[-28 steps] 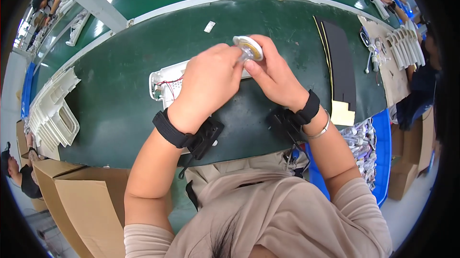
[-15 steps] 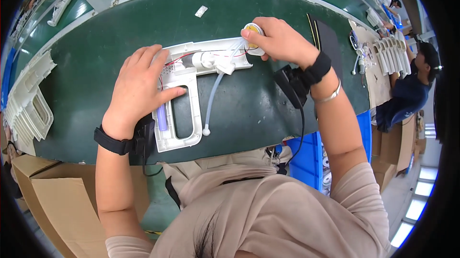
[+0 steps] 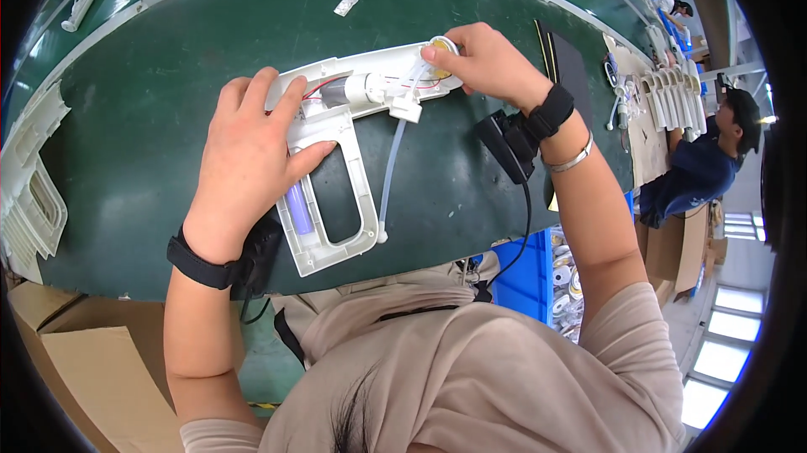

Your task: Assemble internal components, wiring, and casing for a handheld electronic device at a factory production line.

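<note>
A white plastic gun-shaped housing half (image 3: 366, 205) lies on the green table with its hollow side up. My left hand (image 3: 244, 142) grips it where handle and barrel meet, thumb over the inner edge of the handle. Inside are a purple cylinder (image 3: 300, 211), a grey-and-white motor unit (image 3: 360, 88) and thin red wires. From a white fitting (image 3: 405, 108) a translucent tube (image 3: 392, 167) hangs beside the handle. With thumb and fingers my right hand (image 3: 496, 65) pinches a round white part with a yellow middle (image 3: 444, 48) at the barrel's far right end.
Stacked white housing halves (image 3: 38, 192) stand at the left edge. A black flat object (image 3: 565, 66) and more white parts (image 3: 672, 100) are on the right. A small white piece (image 3: 345, 5) lies at the back. Below are a cardboard box (image 3: 105, 360) and a blue bin (image 3: 521, 281); a person (image 3: 710, 150) works at right.
The round part has come down to the barrel's end, in my right hand. The housing has turned slightly, its right end going up and its handle swinging right.
</note>
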Demonstrator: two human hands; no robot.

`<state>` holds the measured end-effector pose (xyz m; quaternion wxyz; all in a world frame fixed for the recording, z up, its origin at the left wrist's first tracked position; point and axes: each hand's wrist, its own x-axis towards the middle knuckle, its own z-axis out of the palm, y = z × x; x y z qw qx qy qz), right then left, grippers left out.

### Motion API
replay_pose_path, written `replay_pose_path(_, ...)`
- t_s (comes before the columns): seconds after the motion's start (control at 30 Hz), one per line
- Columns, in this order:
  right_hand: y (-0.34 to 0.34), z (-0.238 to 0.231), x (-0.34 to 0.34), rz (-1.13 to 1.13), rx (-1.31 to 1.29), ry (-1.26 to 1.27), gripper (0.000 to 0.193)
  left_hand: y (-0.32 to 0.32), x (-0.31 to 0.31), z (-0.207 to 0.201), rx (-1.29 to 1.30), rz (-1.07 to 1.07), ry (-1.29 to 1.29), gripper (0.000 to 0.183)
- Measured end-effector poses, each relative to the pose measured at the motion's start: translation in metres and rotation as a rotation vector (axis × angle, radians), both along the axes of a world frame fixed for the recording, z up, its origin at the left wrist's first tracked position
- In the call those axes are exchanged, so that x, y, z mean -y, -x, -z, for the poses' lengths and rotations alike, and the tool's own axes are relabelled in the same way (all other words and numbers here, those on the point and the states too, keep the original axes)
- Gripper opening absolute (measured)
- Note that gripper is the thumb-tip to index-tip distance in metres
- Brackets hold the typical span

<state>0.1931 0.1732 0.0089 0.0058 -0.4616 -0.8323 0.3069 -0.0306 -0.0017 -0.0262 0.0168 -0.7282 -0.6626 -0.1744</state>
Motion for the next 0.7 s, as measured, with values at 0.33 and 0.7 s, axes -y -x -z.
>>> replay_pose_path(0.33,0.0,0.033,0.033,0.146,0.046,-0.317,0.043,-0.003,-0.001,-0.003,0.051,0.004,0.002,0.06)
replay_pose_path(0.7,-0.011,-0.011,0.045,-0.047,-0.169,-0.688,0.04,0.002,0.003,-0.008,0.045,0.028,0.059,0.06)
